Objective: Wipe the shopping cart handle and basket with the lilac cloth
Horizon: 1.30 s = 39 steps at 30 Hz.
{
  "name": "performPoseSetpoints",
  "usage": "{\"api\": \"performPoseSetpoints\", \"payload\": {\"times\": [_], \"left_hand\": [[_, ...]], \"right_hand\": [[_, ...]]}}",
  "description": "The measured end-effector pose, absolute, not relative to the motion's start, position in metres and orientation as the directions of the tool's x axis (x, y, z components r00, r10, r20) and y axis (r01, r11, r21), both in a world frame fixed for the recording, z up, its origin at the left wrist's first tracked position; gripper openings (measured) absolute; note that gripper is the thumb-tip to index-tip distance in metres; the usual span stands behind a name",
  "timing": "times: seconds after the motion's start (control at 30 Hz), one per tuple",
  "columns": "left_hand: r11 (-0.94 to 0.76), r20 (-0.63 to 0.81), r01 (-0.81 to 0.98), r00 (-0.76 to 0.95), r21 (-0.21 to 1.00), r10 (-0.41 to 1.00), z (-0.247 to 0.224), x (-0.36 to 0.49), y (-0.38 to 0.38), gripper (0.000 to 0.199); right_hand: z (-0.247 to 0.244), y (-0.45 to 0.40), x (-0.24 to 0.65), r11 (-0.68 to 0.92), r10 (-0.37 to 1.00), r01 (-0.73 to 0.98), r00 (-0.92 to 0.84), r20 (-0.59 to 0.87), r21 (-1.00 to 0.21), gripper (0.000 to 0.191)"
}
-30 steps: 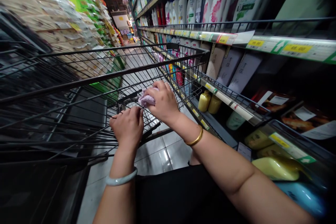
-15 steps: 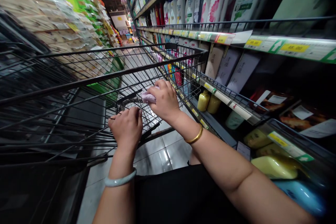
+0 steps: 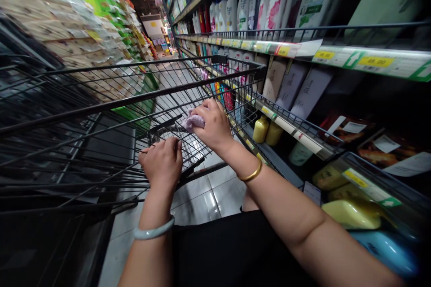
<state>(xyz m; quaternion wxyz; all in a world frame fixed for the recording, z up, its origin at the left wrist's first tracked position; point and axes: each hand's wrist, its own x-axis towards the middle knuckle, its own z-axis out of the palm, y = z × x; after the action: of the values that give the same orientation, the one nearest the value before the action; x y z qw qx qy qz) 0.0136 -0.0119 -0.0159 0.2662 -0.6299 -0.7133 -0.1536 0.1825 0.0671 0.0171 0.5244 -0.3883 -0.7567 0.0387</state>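
Note:
A black wire shopping cart [image 3: 111, 103] stands before me, tilted across the view. My left hand [image 3: 162, 161], with a pale bangle at the wrist, is closed around one of the cart's wires, on its near side. In my right hand [image 3: 215, 128], a crumpled light purple cloth [image 3: 194, 121] is bunched under the fingers. That hand is at the cart's wires, a little right of and farther than the left; a gold bangle [image 3: 252, 171] circles its wrist. Part of the cloth is hidden by the fingers.
Shelves with shampoo bottles [image 3: 276, 0] and a price rail [image 3: 357, 59] run along the right. Lower down are a yellow bottle [image 3: 260, 129] and a blue bottle [image 3: 384, 249]. Stacked packages [image 3: 63, 31] line the left. Pale floor tiles [image 3: 195, 195] lie below.
My right hand has shifted slightly to the right with the cloth, and more of the cloth shows in front of the fingers. My left hand keeps its place on the cart.

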Motion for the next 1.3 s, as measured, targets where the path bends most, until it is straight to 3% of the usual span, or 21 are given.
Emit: {"api": "performPoseSetpoints", "payload": {"times": [0.2, 0.63, 0.83, 1.07, 1.3], "left_hand": [[0.168, 0.564, 0.977, -0.067, -0.128, 0.823, -0.015, 0.015, -0.012, 0.037], [0.180, 0.563, 0.977, -0.085, -0.115, 0.822, -0.013, 0.015, -0.014, 0.038], [0.157, 0.552, 0.982, -0.075, -0.102, 0.830, -0.013, 0.015, -0.014, 0.039], [0.178, 0.539, 0.977, -0.087, -0.119, 0.838, -0.012, 0.016, -0.015, 0.039], [0.169, 0.567, 0.976, -0.065, -0.134, 0.821, -0.015, 0.014, -0.013, 0.041]], "right_hand": [[0.020, 0.074, 0.186, 0.735, 0.534, 0.496, -0.002, 0.846, -0.463, 0.018], [0.018, 0.076, 0.187, 0.722, 0.551, 0.508, -0.012, 0.834, -0.470, 0.018], [0.019, 0.073, 0.186, 0.670, 0.649, 0.551, -0.107, 0.753, -0.499, 0.015], [0.030, 0.064, 0.187, 0.729, 0.578, 0.514, -0.107, 0.809, -0.452, 0.020], [0.024, 0.058, 0.180, 0.702, 0.630, 0.565, -0.211, 0.747, -0.433, 0.018]]}}
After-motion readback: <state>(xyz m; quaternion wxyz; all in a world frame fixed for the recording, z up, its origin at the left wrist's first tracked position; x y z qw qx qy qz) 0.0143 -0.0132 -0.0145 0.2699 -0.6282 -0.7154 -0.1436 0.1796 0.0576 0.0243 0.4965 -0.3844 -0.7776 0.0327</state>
